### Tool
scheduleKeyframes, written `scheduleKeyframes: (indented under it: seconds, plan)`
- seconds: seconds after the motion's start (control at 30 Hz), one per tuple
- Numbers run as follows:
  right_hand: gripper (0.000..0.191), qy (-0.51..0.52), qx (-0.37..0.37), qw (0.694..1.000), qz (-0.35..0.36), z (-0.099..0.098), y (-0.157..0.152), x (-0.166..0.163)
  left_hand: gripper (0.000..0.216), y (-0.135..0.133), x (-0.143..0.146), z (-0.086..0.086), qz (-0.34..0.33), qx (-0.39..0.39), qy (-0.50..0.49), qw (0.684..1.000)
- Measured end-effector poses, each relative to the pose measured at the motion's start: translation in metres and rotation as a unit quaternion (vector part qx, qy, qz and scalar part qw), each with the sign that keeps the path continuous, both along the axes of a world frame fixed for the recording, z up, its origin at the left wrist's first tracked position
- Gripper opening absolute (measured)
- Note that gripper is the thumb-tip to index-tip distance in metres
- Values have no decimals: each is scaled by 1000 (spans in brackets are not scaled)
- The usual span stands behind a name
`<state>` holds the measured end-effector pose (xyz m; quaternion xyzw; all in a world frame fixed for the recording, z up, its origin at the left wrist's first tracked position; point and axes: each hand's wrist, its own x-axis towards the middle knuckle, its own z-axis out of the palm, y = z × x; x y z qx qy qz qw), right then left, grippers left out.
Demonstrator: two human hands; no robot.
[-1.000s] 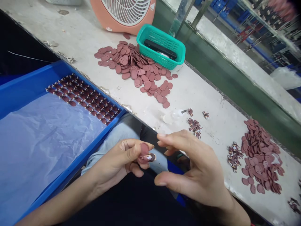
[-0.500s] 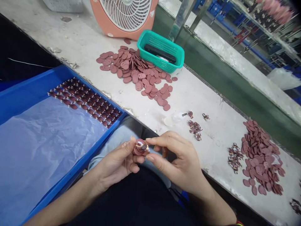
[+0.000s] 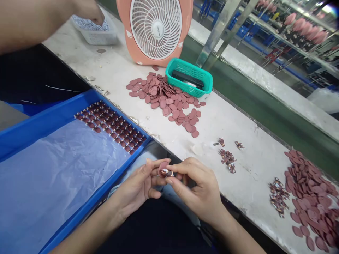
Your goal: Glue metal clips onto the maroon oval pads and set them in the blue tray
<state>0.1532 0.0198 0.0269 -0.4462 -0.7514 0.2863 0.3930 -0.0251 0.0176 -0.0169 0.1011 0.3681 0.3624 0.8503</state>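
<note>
In front of my body, my left hand (image 3: 141, 185) has its fingers curled behind a reddish-brown oval disc (image 3: 162, 167), holding it by the edge. My right hand (image 3: 200, 188) pinches a small brown-and-white figure-like piece (image 3: 168, 173) between thumb and index finger, up against the disc. Whether the two parts are joined cannot be made out. Left of my hands, a blue tray (image 3: 87, 208) lined with pale sheeting holds rows of similar finished pieces (image 3: 116, 127).
Piles of loose oval discs (image 3: 169, 97) and small figure pieces (image 3: 227, 160) lie on the white bench (image 3: 235, 183). A green basket (image 3: 189, 90) and an orange fan (image 3: 156, 30) stand behind. Another person's hand (image 3: 88, 10) reaches over a white basket (image 3: 102, 37). More discs (image 3: 309, 197) lie right.
My right fingertips have closed on the small figure piece, and the disc is tipped more upright in my left hand. Another person's arm has come in at upper left. The view has shifted.
</note>
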Motion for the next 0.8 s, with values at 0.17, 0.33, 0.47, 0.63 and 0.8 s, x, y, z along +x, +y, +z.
scheduleKeyframes:
  seconds: [0.17, 0.33, 0.47, 0.63, 0.8]
  plan:
    - [16, -73, 173, 981, -55, -26, 7, -27, 34, -6, -11, 3, 191, 67, 178, 963]
    - [18, -127, 281, 951, -24, -57, 19, -61, 37, -6, -24, -6, 241, 106, 252, 931]
    - [17, -124, 280, 952, -3, -70, 29, -83, 37, -5, -36, -12, 264, 85, 294, 915]
    - [20, -122, 277, 953, 28, -66, 26, -91, 40, 4, -61, -32, 264, 63, 360, 893]
    - [25, -134, 256, 957, 41, -62, 12, -58, 28, 50, -130, -84, 243, 47, 537, 807]
